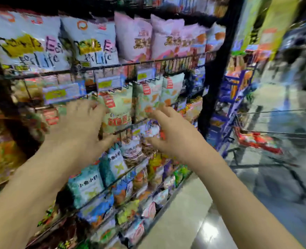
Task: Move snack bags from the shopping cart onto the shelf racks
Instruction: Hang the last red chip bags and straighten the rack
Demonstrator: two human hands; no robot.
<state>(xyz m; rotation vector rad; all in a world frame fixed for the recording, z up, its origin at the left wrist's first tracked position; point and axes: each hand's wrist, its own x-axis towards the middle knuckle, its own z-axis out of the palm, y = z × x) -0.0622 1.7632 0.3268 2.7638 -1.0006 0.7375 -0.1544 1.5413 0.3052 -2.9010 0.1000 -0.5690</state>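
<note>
Up close, the left hand point(80, 123) lies against a pale green snack bag point(120, 106) on the shelf rack point(166, 60), grip unclear through blur, while the right hand point(168, 131), spread and empty, hovers just beside it.

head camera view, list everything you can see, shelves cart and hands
white bags: two, white with yellow labels, top shelf left
pink bags: about three, pink, top shelf middle
green bags: three, pale green, middle shelf
mixed bags: many, various colours, lower shelves
price tags: several, yellow and blue, shelf edges
rack: one, black wire
cart: one, grey wire, right
red bags: a few, red, in cart
floor: grey tiles
left hand: at a green bag's left edge, grip blurred
right hand: fingers spread, before middle shelf
</note>
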